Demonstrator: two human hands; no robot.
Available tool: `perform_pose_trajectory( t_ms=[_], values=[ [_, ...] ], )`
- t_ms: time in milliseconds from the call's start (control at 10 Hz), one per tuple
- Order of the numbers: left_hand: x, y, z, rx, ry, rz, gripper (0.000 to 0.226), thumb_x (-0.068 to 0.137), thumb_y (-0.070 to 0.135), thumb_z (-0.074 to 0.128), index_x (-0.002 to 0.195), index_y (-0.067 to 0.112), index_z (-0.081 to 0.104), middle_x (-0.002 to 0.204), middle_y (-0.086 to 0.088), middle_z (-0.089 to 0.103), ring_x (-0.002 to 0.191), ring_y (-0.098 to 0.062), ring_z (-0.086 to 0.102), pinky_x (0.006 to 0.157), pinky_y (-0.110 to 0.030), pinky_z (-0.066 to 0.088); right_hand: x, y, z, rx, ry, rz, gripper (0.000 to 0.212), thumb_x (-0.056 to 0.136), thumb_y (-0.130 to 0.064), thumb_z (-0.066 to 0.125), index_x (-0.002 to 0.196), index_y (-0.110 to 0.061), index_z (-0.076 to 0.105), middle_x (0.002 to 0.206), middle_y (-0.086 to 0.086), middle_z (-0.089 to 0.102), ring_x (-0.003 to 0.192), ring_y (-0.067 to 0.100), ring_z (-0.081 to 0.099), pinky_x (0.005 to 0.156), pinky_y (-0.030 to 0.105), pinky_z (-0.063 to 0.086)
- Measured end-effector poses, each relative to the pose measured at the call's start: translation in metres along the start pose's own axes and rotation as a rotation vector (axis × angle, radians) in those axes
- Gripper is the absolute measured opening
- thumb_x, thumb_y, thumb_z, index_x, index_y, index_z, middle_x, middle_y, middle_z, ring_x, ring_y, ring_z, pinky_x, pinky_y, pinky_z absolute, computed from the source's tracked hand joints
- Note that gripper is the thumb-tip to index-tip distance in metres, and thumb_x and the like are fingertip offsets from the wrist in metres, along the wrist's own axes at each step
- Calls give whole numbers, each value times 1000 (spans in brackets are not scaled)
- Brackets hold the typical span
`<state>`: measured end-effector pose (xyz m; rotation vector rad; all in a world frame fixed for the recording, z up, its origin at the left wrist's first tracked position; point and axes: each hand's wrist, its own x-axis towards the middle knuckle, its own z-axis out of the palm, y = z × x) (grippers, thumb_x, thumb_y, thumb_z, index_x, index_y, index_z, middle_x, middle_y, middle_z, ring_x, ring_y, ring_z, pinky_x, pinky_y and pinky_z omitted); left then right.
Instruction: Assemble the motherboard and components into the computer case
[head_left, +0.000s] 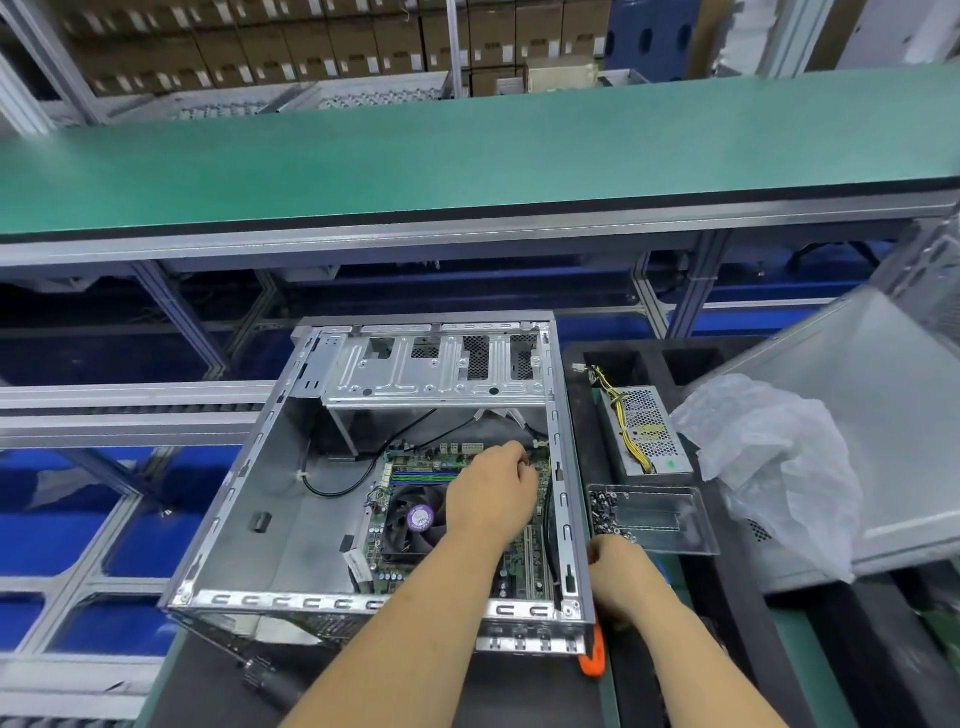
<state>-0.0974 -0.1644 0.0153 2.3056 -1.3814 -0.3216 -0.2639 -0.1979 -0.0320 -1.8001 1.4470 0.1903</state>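
Note:
The open metal computer case lies on its side in front of me. The green motherboard with its black CPU fan sits in the case's right half. My left hand reaches into the case, over the board's far right corner. Its fingers are curled down at the board, and what they touch or hold is hidden. My right hand is outside the case's right wall, just below the clear screw tray. That hand's fingers are curled too, and I cannot see anything in them.
A power supply with yellow wires lies right of the case in black foam. Crumpled plastic film and a metal side panel are further right. An orange tool handle lies at the case's near right corner. A green conveyor runs behind.

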Motion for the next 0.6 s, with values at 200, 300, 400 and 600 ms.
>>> perform_pose_trajectory(
  t_ms=[200, 300, 400, 600],
  values=[
    [1, 0, 1, 10, 0, 1, 20, 93, 30, 41, 95, 21, 58, 92, 2, 60, 82, -23, 56, 61, -33, 42, 2, -3, -3, -34, -18, 3, 19, 96, -27, 57, 102, -11, 65, 94, 6, 68, 68, 21, 60, 67, 33, 57],
    [-1, -1, 0, 30, 10, 1, 20, 93, 30, 40, 96, 21, 58, 91, 3, 60, 81, -23, 57, 62, -34, 46, 2, -6, -3, -87, -34, -1, 19, 96, -20, 54, 103, -8, 66, 90, 8, 68, 63, 21, 57, 65, 33, 55],
    [-3, 1, -5, 26, 28, -15, 20, 93, 30, 40, 95, 21, 58, 91, 3, 60, 80, -22, 56, 61, -33, 44, 0, -11, -7, -116, -1, -6, 19, 97, -18, 54, 105, -6, 67, 86, 7, 63, 63, 22, 57, 70, 37, 59],
    [-9, -2, -28, 2, 100, 34, 22, 96, 32, 40, 79, 20, 48, 78, 5, 52, 70, -21, 51, 55, -31, 33, -11, -19, -14, -39, 87, 18, 20, 97, -21, 58, 101, -8, 71, 103, 13, 72, 88, 28, 68, 85, 41, 59]
  ],
)
